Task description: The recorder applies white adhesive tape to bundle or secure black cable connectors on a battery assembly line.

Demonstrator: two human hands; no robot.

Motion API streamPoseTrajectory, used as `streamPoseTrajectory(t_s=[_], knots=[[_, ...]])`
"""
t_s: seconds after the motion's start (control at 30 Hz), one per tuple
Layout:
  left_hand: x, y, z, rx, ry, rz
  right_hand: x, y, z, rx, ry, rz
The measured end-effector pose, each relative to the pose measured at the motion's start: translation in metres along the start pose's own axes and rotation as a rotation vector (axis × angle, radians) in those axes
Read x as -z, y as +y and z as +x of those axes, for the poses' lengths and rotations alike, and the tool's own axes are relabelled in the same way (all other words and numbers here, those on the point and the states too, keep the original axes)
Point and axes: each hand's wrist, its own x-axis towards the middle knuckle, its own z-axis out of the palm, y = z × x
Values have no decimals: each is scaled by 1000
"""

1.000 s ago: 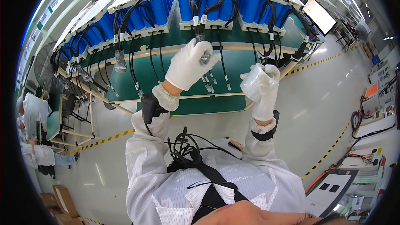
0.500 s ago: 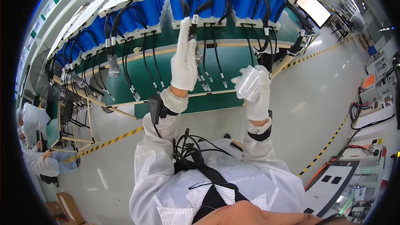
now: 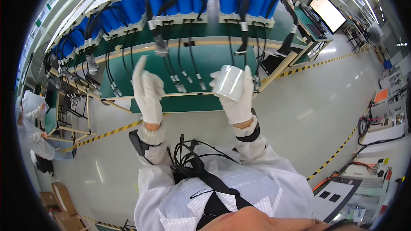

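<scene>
In a white glove, my right hand [image 3: 238, 108] grips a roll of clear stretch film [image 3: 230, 84] in front of the bench's near edge. My left hand [image 3: 147, 94], also gloved, holds nothing; its index finger points up and its other fingers are loosely bent. Just beyond the left hand hangs a black cable bundle [image 3: 161, 42] with clear film around its lower end. Thin black cables [image 3: 195, 69] with light-coloured ends dangle beside it over the green bench [image 3: 209, 57]. To the right, another black bundle [image 3: 243, 38] hangs with a white label at its top.
Blue cylinder packs [image 3: 184, 2] with white tops line the back of the bench. A monitor [image 3: 327, 12] and keyboard stand at the far right. Other people [image 3: 34, 119] are at the left. Cardboard boxes [image 3: 64, 199] lie lower left, equipment [image 3: 342, 188] lower right.
My left hand has let go of the film-wrapped cable bundle and drawn back from it. The roll remains in my right hand. The whole view has shifted, with the bench sliding left.
</scene>
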Motion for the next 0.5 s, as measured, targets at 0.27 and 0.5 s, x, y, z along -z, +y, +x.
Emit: streamPoseTrajectory(t_s=[0.27, 0.5], knots=[[-153, 12, -89, 273, -317, -360, 55, -51, -12, -75, -283, -131], [-186, 22, -104, 30, 107, -175, 73, -75, -7, 254, -354, -452]])
